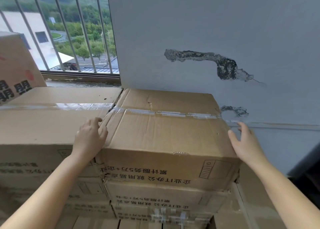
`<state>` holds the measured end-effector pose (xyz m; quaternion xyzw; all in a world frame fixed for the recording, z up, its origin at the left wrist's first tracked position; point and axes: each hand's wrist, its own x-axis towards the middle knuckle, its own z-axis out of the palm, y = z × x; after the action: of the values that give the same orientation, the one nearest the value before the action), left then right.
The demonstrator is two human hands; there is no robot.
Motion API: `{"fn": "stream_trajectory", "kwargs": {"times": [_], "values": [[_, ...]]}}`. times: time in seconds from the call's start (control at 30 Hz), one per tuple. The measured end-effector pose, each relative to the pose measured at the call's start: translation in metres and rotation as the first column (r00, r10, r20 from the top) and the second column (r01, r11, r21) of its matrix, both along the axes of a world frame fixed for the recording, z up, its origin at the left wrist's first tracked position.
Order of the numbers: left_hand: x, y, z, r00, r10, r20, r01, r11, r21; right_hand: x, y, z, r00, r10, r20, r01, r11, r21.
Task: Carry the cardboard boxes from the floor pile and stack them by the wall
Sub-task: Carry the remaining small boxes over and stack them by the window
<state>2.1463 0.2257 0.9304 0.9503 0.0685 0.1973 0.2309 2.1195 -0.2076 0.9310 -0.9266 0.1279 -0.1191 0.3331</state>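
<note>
While flanking box (166, 130), open grips (90, 135).

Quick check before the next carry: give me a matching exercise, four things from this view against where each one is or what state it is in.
Things:
1. brown cardboard top box sealed with clear tape
2. left hand
3. right hand
4. tilted brown cardboard box with red marks

Places or states:
A. open, at the top box's right edge
B. far left, in front of the barred window
C. on the stack against the grey wall
D. resting at the top box's left edge, beside the neighbouring box

Pairs: 1-C, 2-D, 3-A, 4-B
</note>
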Motion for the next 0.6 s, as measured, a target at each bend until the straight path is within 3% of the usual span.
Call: {"fn": "stream_trajectory", "kwargs": {"times": [0.13,0.27,0.43,0.6], "values": [[-0.039,-0.029,0.018,0.938,-0.317,0.143,0.345,0.894,-0.284,-0.060,0.034,0.022,0.969,0.158,0.190,-0.183,0.975,0.123],[-0.081,-0.038,0.027,0.835,-0.510,0.205,0.535,0.669,-0.516,-0.129,0.074,0.022,0.959,0.136,0.249,-0.215,0.920,0.327],[-0.123,-0.014,0.008,0.721,-0.662,0.205,0.607,0.462,-0.647,-0.222,0.126,-0.017,0.960,-0.146,0.240,0.002,0.858,0.514],[-0.143,0.023,-0.041,0.616,-0.787,0.028,0.586,0.434,-0.685,-0.330,0.191,-0.071,0.852,-0.512,0.109,0.309,0.660,0.685]]}}
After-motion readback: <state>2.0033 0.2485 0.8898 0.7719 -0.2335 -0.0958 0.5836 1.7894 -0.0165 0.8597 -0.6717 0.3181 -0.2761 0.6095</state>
